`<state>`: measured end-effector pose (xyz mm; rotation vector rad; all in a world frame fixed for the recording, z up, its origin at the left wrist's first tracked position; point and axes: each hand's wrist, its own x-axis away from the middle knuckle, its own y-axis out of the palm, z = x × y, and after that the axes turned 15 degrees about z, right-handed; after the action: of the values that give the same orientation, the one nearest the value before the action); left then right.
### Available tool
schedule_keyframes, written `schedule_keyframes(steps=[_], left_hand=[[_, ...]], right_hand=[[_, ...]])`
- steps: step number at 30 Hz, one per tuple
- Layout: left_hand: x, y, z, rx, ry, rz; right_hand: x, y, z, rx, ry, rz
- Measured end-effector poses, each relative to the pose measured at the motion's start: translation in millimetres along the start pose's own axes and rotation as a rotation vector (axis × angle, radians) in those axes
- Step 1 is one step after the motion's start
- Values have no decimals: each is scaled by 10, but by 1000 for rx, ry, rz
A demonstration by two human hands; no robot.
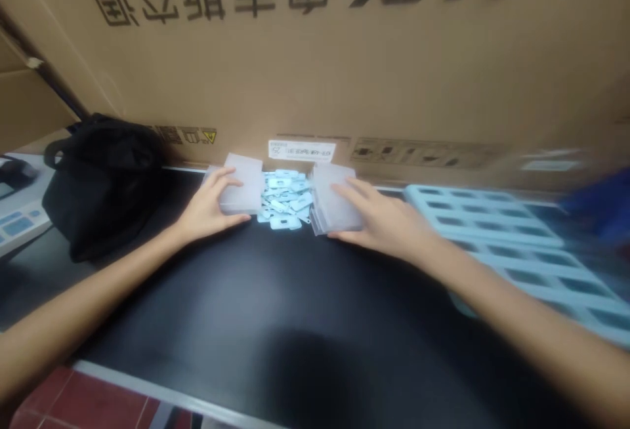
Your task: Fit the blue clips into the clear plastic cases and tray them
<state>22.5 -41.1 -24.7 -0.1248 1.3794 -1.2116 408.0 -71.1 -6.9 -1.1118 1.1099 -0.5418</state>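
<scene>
A heap of several small pale-blue parts point(285, 201) lies on the black table point(256, 311) against a big cardboard box. A stack of clear plastic pieces point(243, 180) sits to the heap's left, and my left hand point(209, 209) grips it, fingers curled over the top and thumb along its front edge. Another clear plastic stack point(335, 203) sits to the heap's right. My right hand point(381, 222) rests on it, fingers flat across the top and thumb along the front edge.
A large cardboard box point(344, 55) walls off the back of the table. A black bag point(105, 183) sits at the left. Pale-blue compartment trays point(497, 232) lie at the right, with a blurred blue shape point(600, 206) beyond them. The table's front edge point(162, 396) runs over red floor tiles.
</scene>
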Motion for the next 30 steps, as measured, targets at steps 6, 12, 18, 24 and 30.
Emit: schedule_keyframes(steps=[6,12,18,24,30], left_hand=[[67,244,408,-65,37,15],[141,388,610,-20,134,30],[186,311,662,15,193,-31],[243,199,701,336,567,-286],[86,318,796,176,651,-326]], right_hand=[[-159,-144,-169,204,-162,21],[-422,-335,-261,258,-231,-65],[-706,-394,-360,255,-287,-120],[-876,-285,-328,212,-265,18],[-1027,-199,-317,118,-150,30]])
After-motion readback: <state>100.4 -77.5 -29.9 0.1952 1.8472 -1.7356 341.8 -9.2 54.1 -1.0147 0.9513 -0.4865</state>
